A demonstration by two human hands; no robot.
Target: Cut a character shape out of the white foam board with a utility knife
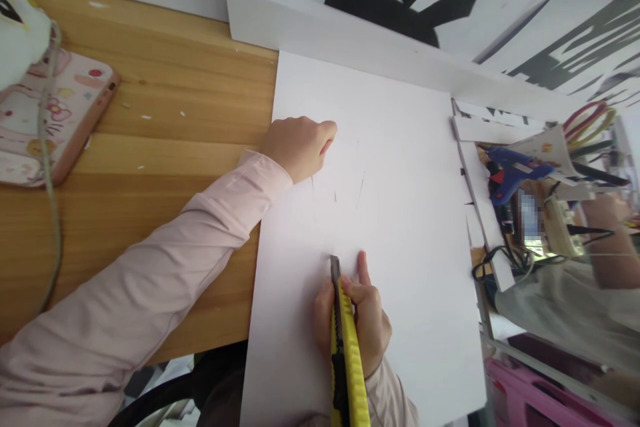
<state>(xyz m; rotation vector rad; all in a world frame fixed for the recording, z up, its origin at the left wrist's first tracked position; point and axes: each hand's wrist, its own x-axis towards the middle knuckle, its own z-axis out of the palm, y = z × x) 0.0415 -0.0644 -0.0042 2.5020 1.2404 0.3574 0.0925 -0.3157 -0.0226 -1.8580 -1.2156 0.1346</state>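
A large white board point(415, 240) lies in front of me with a few short thin dark marks on it. My left hand point(300, 145), curled into a fist, rests on the board's upper left part; nothing shows in it, though its underside is hidden. Lower down, my right hand point(367, 323) grips a yellow utility knife point(354, 360). The knife's dark blade end points away from me, over the board below the marks. I cannot tell whether the tip touches the surface. The right index finger stretches out along the board.
On the wooden table point(150, 140) to the left lie a pink patterned phone point(75, 107), a cable point(44, 140) and white scraps. A white strip point(350, 40) stands along the back. At right are a blue glue gun point(517, 170), other tools and another person's arm point(613, 247).
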